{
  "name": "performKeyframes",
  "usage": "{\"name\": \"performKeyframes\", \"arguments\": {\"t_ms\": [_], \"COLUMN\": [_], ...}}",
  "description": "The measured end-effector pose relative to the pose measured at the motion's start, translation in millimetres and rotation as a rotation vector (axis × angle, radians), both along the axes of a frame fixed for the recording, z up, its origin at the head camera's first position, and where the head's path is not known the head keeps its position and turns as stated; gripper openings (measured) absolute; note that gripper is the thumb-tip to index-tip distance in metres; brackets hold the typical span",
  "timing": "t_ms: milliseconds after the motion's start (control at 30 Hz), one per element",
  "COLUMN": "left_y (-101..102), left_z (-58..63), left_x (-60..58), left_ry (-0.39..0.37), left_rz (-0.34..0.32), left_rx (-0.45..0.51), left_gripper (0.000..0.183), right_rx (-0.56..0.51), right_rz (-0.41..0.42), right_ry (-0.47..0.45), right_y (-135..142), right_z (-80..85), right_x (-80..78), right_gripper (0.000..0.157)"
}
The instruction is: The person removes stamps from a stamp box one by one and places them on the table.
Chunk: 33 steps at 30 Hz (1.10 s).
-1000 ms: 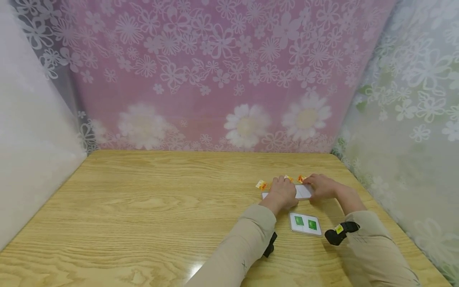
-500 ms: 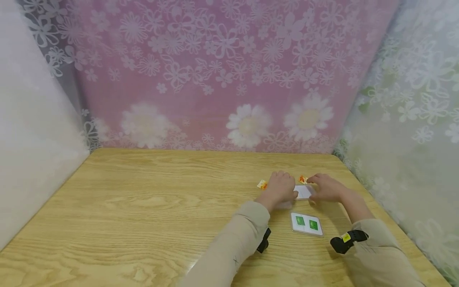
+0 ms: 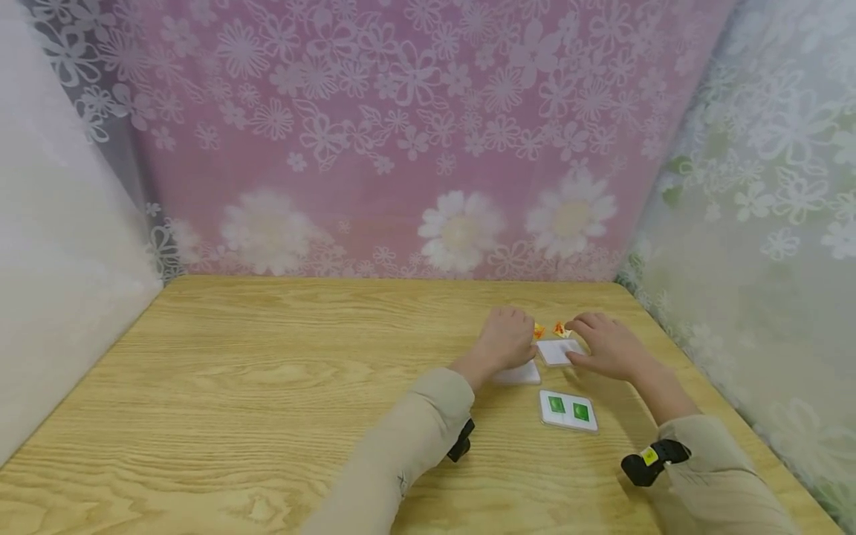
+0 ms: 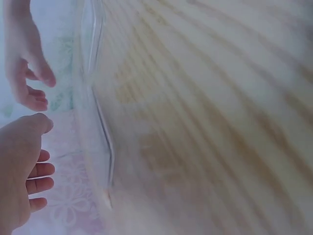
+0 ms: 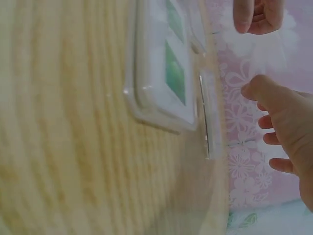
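Note:
My left hand (image 3: 504, 339), loosely curled with nothing in its grip, hovers over a flat white case (image 3: 518, 373) and hides part of it. To the right lies a second white case (image 3: 556, 351). My right hand (image 3: 610, 348) is over its right end, fingers relaxed and spread, thumb overlapping it in the head view. The wrist views show the two hands facing each other above the cases, with a gap between the left hand (image 4: 19, 166) and the right hand (image 4: 29, 58). Closer to me sits a clear-edged case with two green squares (image 3: 568, 411).
Small orange and yellow paper pieces (image 3: 560, 329) lie just behind the white cases. The wooden table (image 3: 301, 386) meets a pink flowered curtain (image 3: 388, 148) at the back and a pale flowered one (image 3: 756, 223) on the right.
My left hand has shifted left, and the left white case now shows nearer to me and apart from the other. My right hand has loosened slightly from the right case.

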State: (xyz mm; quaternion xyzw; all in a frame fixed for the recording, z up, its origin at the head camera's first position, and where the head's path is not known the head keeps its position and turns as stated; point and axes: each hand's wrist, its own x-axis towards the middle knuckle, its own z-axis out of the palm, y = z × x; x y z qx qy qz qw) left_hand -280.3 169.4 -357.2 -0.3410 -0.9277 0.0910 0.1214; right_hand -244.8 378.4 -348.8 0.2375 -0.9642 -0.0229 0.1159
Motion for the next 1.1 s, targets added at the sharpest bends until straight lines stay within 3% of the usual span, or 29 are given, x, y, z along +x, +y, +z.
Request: {"name": "performKeyframes", "arguments": {"t_ms": [167, 433, 600, 800, 967, 1100], "left_y": [-14, -28, -31, -31, -32, -33], "left_z": [6.7, 7.4, 7.6, 0.7, -5.6, -9.3], "left_x": [3.9, 12.6, 30.3, 51.4, 60.0, 63.9], "left_ry": [-0.027, -0.025, -0.029, -0.110, -0.181, -0.230], "left_rz": [-0.028, -0.087, -0.136, -0.191, -0.198, -0.193], "left_rx": [-0.004, 0.011, -0.054, -0.078, -0.051, -0.039], "left_gripper": [0.041, 0.038, 0.044, 0.050, 0.050, 0.052], "right_rx": [0.036, -0.020, 0.006, 0.025, 0.049, 0.067], "right_rz": [-0.053, -0.062, -0.001, 0.079, 0.160, 0.169], "right_ry": [0.038, 0.163, 0.162, 0.175, 0.210, 0.155], "right_y": [-7, -16, -16, -15, -17, -17], "right_z": [-0.2, 8.8, 12.2, 10.4, 8.7, 7.0], "right_x": [6.9, 20.0, 28.7, 42.7, 54.9, 64.5], "right_gripper": [0.045, 0.037, 0.037, 0.040, 0.043, 0.048]}}
